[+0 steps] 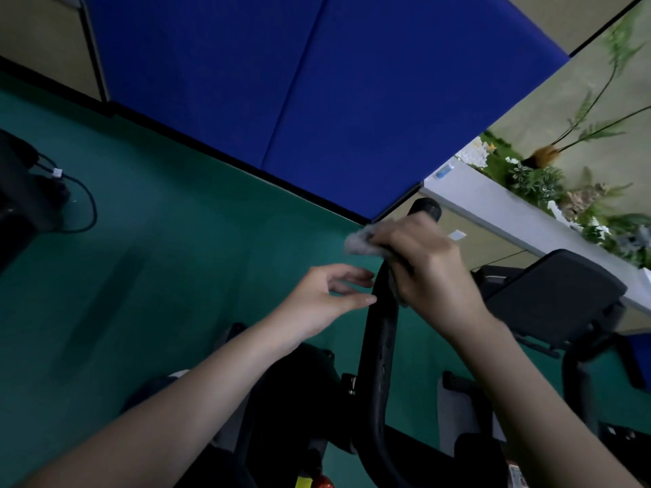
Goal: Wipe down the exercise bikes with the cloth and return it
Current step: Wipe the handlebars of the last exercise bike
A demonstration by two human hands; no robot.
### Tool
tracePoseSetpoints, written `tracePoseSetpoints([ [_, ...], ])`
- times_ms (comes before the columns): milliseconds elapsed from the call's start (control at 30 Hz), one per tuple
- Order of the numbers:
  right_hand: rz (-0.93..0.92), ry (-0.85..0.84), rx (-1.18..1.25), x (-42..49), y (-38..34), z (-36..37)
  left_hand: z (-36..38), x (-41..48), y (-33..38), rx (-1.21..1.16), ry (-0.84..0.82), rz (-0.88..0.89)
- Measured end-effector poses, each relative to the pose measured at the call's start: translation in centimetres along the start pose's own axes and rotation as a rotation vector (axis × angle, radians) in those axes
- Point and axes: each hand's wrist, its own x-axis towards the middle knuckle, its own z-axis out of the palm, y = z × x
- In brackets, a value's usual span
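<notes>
Cloth [361,241] is held in right hand [428,269] and pressed against the upper part of the black handlebar [380,346]; fingers are curled round bar and cloth together. A grey bunch of cloth is left sticking out on the left of that hand, and a smaller bit is seen under the palm. Bar end [426,207] is exposed just above the knuckles

Left hand [317,301] is kept open, fingers loosely spread, nothing gripped. Its fingertips are placed just beside the left side of the bar; contact cannot be told, as both hands are slightly blurred

Bike frame [292,399] is seen low between the forearms, dark, detail lost. A black console [549,294] is seen right of the right hand, tilted

Green floor [158,241] is bounded by blue panels [317,82] behind. A black cable [82,202] is looped on the floor at far left. A white ledge [493,206] with plants [539,181] is seen at upper right, well apart from the bar
</notes>
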Motion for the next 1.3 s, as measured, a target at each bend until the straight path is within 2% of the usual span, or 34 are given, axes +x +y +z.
tracePoseSetpoints([
  [100,0.008,0.012,0.055,-2.1,-0.6,0.8,-0.4,-0.2,-0.3,-0.010,-0.007,-0.040],
  [233,0.196,0.281,0.080,-3.7,-1.6,1.3,-0.3,0.3,-0.1,0.055,-0.047,-0.003],
  [400,0.509,0.508,0.155,-6.4,-4.2,2.1,0.0,1.3,0.7,0.113,-0.070,0.028],
  [533,0.738,0.812,0.158,-3.6,-3.7,0.5,0.4,2.0,1.1,0.154,-0.066,0.049],
  [600,0.815,0.882,0.106,-1.3,-2.8,-0.3,0.6,2.2,1.2,0.152,-0.051,0.063],
  [667,0.881,0.847,0.085,0.7,-1.4,-0.9,0.6,2.4,1.1,0.159,-0.045,0.063],
  [800,0.978,0.621,0.125,2.7,1.2,-1.2,0.3,2.6,0.9,0.185,-0.059,0.043],
  [933,1.120,0.387,0.405,3.0,2.8,-0.8,0.0,3.0,0.9,0.230,-0.071,0.040],
  [1033,1.178,0.405,0.753,2.5,2.4,-0.3,-0.1,3.1,0.6,0.242,-0.074,0.035],
  [1100,1.205,0.476,0.885,1.9,2.1,0.2,-0.1,3.2,0.4,0.242,-0.070,0.042],
  [1200,1.217,0.551,0.959,1.5,1.6,1.0,-0.1,3.3,0.3,0.248,-0.063,0.049],
  [1300,1.219,0.522,0.940,1.2,1.5,1.3,0.0,3.4,0.2,0.245,-0.061,0.055],
])
